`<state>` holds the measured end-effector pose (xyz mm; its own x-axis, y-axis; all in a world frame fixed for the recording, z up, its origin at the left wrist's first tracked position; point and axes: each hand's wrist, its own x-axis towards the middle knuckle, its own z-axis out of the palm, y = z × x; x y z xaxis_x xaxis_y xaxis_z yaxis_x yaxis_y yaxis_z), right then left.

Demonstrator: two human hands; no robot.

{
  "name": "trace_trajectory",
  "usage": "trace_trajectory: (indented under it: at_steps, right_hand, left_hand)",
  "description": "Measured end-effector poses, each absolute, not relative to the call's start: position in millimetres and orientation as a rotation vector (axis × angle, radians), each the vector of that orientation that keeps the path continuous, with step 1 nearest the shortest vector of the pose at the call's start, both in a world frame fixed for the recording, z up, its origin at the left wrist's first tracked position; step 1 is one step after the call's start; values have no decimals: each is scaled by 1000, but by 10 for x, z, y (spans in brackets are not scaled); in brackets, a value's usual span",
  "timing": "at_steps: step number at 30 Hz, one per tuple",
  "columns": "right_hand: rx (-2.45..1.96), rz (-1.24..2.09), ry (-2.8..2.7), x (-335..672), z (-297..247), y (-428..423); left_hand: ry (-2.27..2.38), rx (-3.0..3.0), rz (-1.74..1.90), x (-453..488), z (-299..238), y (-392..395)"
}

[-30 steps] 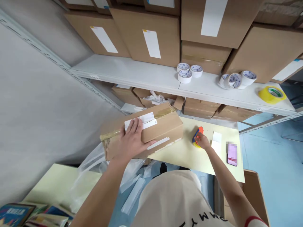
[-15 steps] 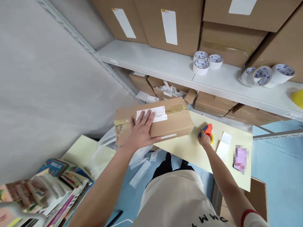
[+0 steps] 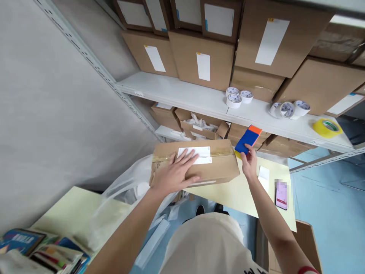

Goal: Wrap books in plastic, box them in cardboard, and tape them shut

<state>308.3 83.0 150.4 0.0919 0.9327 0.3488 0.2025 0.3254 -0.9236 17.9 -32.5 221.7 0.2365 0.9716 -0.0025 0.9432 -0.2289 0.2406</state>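
A long brown cardboard box (image 3: 216, 171) lies across the left part of the pale yellow table (image 3: 225, 197), with clear tape along its top and a white label (image 3: 203, 152). My left hand (image 3: 176, 171) rests flat on the box, fingers spread, partly over the label. Just off the box's right end, my right hand (image 3: 249, 163) grips a blue and orange tape dispenser (image 3: 247, 140), raised above the table. Some of the dispenser's yellow part shows beneath the blue.
A phone (image 3: 281, 195) and white paper slips (image 3: 264, 173) lie on the table's right. Behind stands a shelf (image 3: 196, 98) with cartons, white tape rolls (image 3: 234, 101) and a yellow tape roll (image 3: 327, 128). Books (image 3: 23, 241) and plastic wrap (image 3: 122, 182) are at left.
My right hand has lifted the tape dispenser off the table and brought it up beside the box's right end. My left hand stays on the box. The camera view has tilted up.
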Motion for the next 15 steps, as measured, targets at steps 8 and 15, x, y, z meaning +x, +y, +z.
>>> trace_trajectory:
  at_steps: [8, 15]
  right_hand:
    - [-1146, 863, -1344, 2822, 1613, 629]
    - [-1163, 760, -1294, 2835, 1690, 312]
  left_hand:
    - [2564, 1440, 911, -340, 2250, -565]
    - [2356, 1505, 956, -586, 2099, -581]
